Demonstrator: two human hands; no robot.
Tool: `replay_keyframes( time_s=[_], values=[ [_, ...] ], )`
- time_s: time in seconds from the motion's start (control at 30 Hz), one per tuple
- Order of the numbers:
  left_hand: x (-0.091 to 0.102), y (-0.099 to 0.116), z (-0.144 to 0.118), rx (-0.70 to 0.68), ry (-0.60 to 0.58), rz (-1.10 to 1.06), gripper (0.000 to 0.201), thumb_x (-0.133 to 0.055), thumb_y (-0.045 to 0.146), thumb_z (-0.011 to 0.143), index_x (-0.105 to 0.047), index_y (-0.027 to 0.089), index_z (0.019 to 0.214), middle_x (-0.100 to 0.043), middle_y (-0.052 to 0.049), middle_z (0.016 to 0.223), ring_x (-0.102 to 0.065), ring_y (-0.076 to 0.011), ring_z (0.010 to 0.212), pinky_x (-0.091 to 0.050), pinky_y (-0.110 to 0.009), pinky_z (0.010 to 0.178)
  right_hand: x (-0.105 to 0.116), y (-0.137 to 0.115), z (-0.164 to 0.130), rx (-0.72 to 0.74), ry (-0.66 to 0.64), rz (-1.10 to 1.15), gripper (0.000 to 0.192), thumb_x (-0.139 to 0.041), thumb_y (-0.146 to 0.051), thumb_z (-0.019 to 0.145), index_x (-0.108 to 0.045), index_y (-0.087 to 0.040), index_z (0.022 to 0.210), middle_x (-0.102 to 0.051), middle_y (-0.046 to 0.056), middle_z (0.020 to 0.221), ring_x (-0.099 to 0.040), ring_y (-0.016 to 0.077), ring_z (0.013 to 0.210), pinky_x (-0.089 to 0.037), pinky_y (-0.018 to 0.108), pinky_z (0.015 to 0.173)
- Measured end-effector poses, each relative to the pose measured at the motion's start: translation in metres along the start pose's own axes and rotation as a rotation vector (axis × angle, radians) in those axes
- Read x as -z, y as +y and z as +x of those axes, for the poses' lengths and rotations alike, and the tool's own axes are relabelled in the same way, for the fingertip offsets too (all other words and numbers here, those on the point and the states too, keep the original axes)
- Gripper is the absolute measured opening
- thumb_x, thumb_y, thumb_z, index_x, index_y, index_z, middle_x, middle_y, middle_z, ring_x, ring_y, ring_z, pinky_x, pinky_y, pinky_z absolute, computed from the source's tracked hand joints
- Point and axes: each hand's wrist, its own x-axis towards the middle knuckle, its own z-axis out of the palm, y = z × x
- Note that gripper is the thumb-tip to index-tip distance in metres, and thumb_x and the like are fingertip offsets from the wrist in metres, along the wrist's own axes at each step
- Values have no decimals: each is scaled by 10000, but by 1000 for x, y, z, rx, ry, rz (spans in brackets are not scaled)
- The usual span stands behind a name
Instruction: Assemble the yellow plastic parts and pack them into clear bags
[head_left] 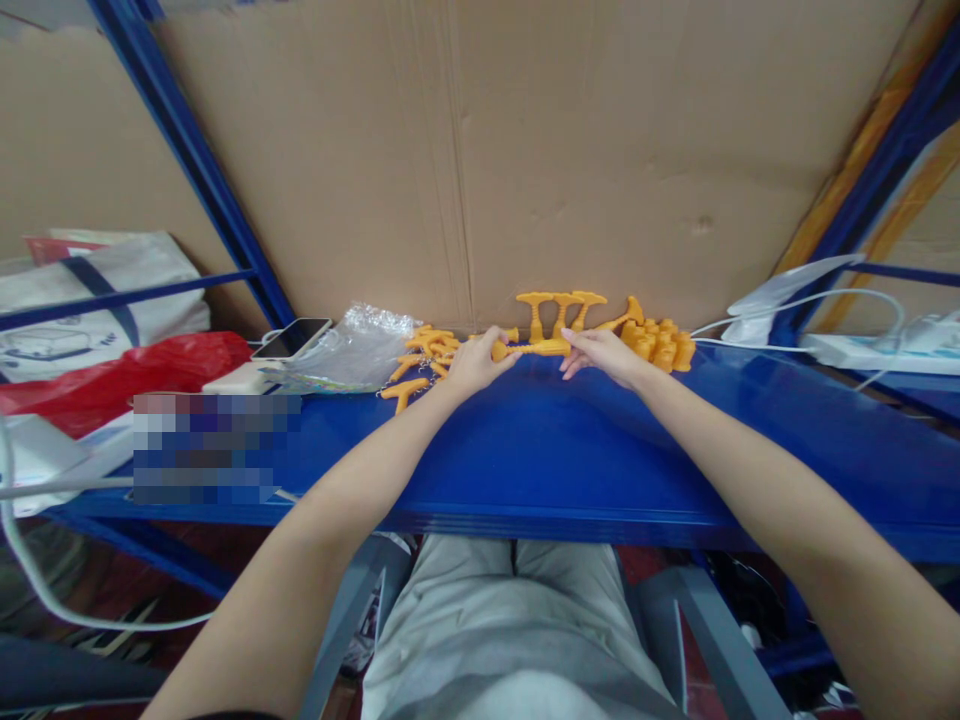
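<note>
I see both hands, left hand point(474, 365) and right hand point(600, 354), pinching one orange ribbed plastic rod point(534, 349) above the glossy blue surface point(570, 450), three orange T-shaped pieces point(561, 312) upright behind, side heaps too jumbled to count.

I see small workshop or stockroom bench: blue metal shelf point(675, 470) with blue rack uprights point(195, 160), cardboard backing point(525, 150) across top, yellow plastic parts point(660, 345) piled centre, power strip point(862, 350) far right.

Orange ridged plastic rod point(534, 348), horizontal above blue shelf point(570, 450)
</note>
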Motion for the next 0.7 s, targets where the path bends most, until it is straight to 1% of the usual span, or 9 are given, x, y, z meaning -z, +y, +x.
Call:
replay_keyframes(
  time_s=[0.13,0.23,0.27,0.33,0.4,0.47,0.5,0.57,0.7],
  values=[
    [1,1,1,18,-10,2,255,-690,410,841,-589,216,972,-721,-27,844,-682,-202,759,-449,-264,650,2,0,1,-43,-21,3,324,-531,-377,985,-553,-147,758,-683,88,579,-674,150,493,-576,227,538],
    [1,2,1,25,-12,2,269,-691,429,836,-588,225,977,-716,-22,834,-680,-206,759,-456,-268,654,8,0,0,-36,-106,13,133,-573,-273,978,-564,-142,952,-717,60,655,-704,152,548,-592,236,577],
    [1,1,1,27,-12,2,273,-691,436,834,-587,227,976,-715,-22,830,-679,-207,761,-459,-270,657,10,1,0,-22,-127,18,108,-602,-220,961,-553,-149,1026,-726,44,676,-707,150,558,-596,239,588],
    [1,0,1,31,-11,3,282,-688,450,833,-586,227,973,-711,-25,826,-678,-213,768,-464,-275,665,12,1,0,5,-141,18,216,-639,-137,925,-522,-160,1104,-732,22,692,-707,141,562,-596,237,594],
    [2,0,1,33,-7,5,292,-685,461,833,-586,226,973,-710,-30,828,-678,-218,778,-470,-281,673,12,2,0,21,-143,0,196,-648,-134,918,-524,-158,1067,-728,24,673,-695,136,536,-584,223,565],
    [2,-1,1,30,-4,8,295,-684,467,831,-585,227,971,-712,-29,827,-678,-215,776,-472,-280,674,11,2,0,23,-166,-27,119,-646,-201,930,-545,-156,972,-713,33,628,-670,134,489,-562,212,511],
    [3,0,0,29,-5,12,294,-684,466,831,-586,226,969,-713,-28,824,-677,-211,768,-471,-278,671,10,2,0,23,-176,-38,127,-644,-243,934,-552,-157,919,-699,32,597,-650,131,457,-548,208,480],
    [3,0,0,26,-10,19,289,-686,457,831,-588,223,970,-715,-28,822,-675,-204,750,-468,-274,665,8,3,0,21,-169,-54,228,-637,-333,937,-553,-163,810,-663,27,534,-602,119,398,-515,198,421],
    [5,1,0,0,-5,4,289,-696,444,825,-590,226,983,-723,-30,855,-677,-200,761,-471,-275,680,0,5,3,-18,-68,-83,453,-549,-517,948,-528,-175,651,-558,13,405,-490,94,292,-408,177,309]
  ],
)
